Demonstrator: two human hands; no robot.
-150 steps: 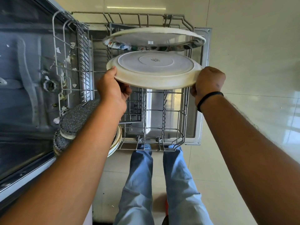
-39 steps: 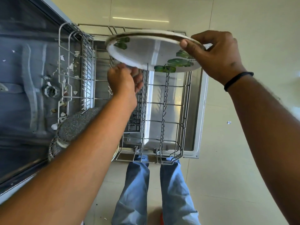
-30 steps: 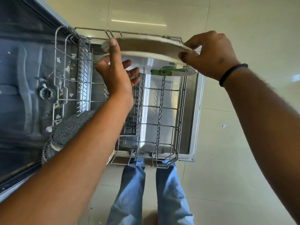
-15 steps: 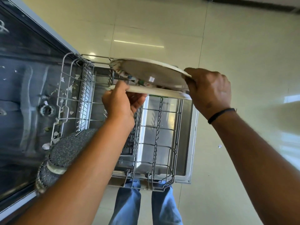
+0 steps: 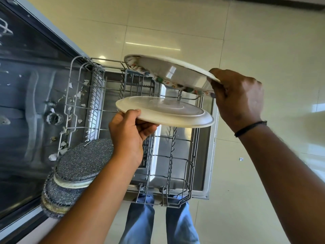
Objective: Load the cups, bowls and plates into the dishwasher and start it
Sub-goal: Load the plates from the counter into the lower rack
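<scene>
I look down on the pulled-out lower rack (image 5: 173, 154) of the open dishwasher (image 5: 26, 110). My left hand (image 5: 129, 136) grips the near-left rim of a plain cream plate (image 5: 165, 111), held flat above the rack. My right hand (image 5: 237, 97) grips the right rim of a second plate with a floral border (image 5: 168, 73), tilted and lifted above and behind the cream one. The two plates are apart. A stack of speckled grey plates (image 5: 77, 166) stands at the rack's near-left corner.
The dishwasher tub at the left holds torn white scraps (image 5: 77, 92) around the spray arm hub (image 5: 54, 118). A cutlery basket (image 5: 139, 83) sits at the rack's far side. My legs in blue jeans (image 5: 158, 222) stand at the rack's front. Cream floor tiles (image 5: 263, 41) lie all around.
The two plates were pressed together half a second ago. Now my right hand has lifted the floral plate up and away, while my left hand keeps the cream plate lower.
</scene>
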